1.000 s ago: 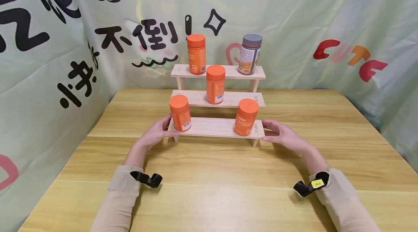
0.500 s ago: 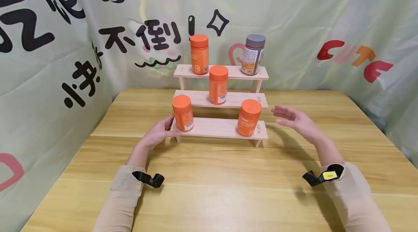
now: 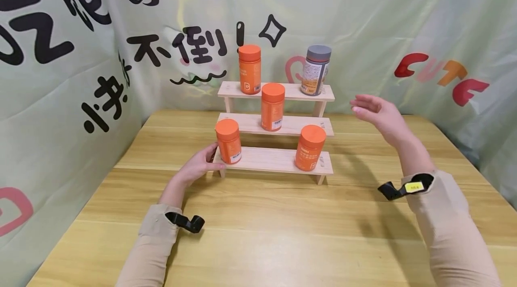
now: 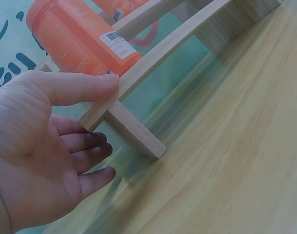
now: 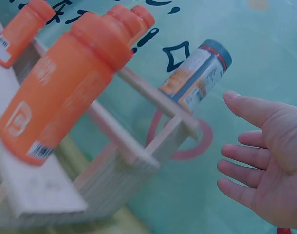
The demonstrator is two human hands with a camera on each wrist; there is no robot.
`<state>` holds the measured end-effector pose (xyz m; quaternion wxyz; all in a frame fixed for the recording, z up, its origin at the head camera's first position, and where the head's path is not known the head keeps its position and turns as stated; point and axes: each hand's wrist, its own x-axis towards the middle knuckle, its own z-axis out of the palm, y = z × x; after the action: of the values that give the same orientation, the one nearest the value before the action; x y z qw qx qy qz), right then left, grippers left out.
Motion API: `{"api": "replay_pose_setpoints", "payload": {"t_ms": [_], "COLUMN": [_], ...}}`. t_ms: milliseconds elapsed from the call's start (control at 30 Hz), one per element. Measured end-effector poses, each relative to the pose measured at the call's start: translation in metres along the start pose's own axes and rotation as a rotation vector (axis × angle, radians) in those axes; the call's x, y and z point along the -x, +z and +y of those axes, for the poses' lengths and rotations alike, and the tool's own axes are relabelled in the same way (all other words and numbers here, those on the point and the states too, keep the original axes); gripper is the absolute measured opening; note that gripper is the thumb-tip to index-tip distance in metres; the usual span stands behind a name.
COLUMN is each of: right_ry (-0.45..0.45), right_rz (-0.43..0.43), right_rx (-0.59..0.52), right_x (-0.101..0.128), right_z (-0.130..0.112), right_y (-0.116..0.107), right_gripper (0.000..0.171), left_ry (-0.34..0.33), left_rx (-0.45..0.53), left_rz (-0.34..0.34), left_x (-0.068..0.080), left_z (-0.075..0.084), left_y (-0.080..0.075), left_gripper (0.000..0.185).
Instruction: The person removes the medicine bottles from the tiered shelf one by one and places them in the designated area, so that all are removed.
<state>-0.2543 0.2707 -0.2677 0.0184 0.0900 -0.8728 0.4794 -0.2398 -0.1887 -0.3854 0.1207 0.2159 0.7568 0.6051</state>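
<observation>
While my left hand (image 3: 198, 167) rests with straight fingers and thumb against the left end of the wooden stepped shelf (image 3: 274, 160), my right hand (image 3: 377, 114) hangs spread in the air near the grey-capped bottle (image 3: 316, 70) on the top step. All bottles are capped, contents hidden.

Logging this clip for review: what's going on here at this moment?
A person's left hand rests against the left end of the three-step wooden rack, thumb on its lowest board beside an orange lidded bottle. Their right hand is raised, open, in the air near the grey-lidded bottle on the top step, touching nothing.
</observation>
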Motion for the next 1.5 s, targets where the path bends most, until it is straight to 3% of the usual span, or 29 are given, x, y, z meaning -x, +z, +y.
{"api": "replay_pose_setpoints", "payload": {"t_ms": [300,567,933,1200,1500], "right_ry": [-0.033,-0.023,-0.025,-0.030,-0.027], "right_rz": [-0.030,-0.031,-0.032,-0.003,0.048], "right_rx": [0.005,-0.049,-0.149,-0.114,-0.059], "right_x": [-0.031,-0.055,-0.077,-0.086,-0.090], "right_z": [-0.042,-0.063,-0.073,-0.069,-0.069], "right_y": [-0.003,0.006,0.026,0.035,0.043], "right_gripper": [0.076,0.077,0.078,0.065,0.063], "left_ry": [-0.014,-0.014,-0.030,-0.033,-0.025], "left_rx": [-0.020,-0.018,-0.030,-0.030,-0.015], "left_rz": [0.010,0.012,0.016,0.012,0.011], "left_x": [0.000,0.000,-0.001,-0.001,-0.001], "left_z": [-0.002,-0.001,-0.002,-0.002,-0.002], "left_y": [-0.001,-0.002,-0.002,-0.003,-0.003], "left_gripper": [0.080,0.079,0.080,0.081,0.080]}}
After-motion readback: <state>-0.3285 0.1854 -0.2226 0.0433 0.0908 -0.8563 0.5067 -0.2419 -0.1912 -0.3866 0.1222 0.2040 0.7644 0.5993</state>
